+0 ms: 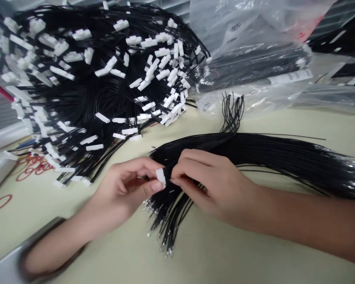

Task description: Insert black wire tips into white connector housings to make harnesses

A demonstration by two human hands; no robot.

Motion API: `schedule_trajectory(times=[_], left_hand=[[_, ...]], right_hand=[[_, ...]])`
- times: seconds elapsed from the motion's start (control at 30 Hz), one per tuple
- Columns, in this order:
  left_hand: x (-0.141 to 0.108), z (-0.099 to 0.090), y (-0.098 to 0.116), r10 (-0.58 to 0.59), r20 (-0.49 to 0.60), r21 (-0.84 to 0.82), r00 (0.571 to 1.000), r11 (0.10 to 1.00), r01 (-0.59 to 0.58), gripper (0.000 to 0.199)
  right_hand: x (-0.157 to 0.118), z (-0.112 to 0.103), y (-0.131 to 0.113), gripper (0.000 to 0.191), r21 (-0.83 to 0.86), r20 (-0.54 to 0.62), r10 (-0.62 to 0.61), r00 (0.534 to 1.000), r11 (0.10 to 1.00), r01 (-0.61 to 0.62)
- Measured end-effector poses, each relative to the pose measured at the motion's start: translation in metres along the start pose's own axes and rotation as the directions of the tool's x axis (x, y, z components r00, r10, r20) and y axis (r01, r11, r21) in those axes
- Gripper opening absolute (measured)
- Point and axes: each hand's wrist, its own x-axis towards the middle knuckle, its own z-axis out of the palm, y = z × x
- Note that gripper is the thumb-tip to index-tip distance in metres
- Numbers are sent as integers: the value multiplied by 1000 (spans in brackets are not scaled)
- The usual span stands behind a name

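My left hand (128,187) pinches a small white connector housing (160,177) between thumb and fingertips. Close to its right side, my right hand (208,177) has its thumb and forefinger pressed together at the connector; a black wire seems to be in the pinch, though the tip is hard to make out. Beneath both hands lies a thick bundle of loose black wires (263,152). Their crimped metal terminals (169,250) fan out at the near left end. Whether any wire sits inside the connector cannot be seen.
A large heap of black cables with white connectors (106,79) fills the back left. Clear plastic bags (254,67) with black wires lie at the back right. Red rubber bands (32,165) are scattered at the left. A dark-rimmed object (53,236) is by my left forearm.
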Motion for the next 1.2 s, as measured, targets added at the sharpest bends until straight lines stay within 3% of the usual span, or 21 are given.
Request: schedule_trajectory(times=[0.13,0.3,0.43,0.57,0.7,1.03,1.2], left_hand=[[4,-10,-4,-59,-10,-227,998,972,55,7],[6,-15,-8,-140,9,-261,990,955,137,6],[5,-15,-7,-154,17,-228,988,962,153,5],[3,-17,-4,-188,6,-153,982,970,187,6],[2,-18,-2,-172,-16,-72,985,983,171,7],[5,-19,6,-57,-107,5,993,998,58,11],[4,-22,18,-36,-86,43,996,998,40,12]], right_hand=[[-2,-2,-3,14,-35,8,35,999,999,-34],[-4,-2,-7,5,-149,-122,-18,992,989,-1],[-2,1,-10,8,-247,-96,-86,992,967,61],[0,6,-8,18,-354,-57,1,998,935,-21],[1,9,-3,9,-312,-37,44,998,948,-53],[3,7,-6,13,-248,-29,93,995,964,-97],[5,5,-8,28,-182,-6,179,984,967,-177]])
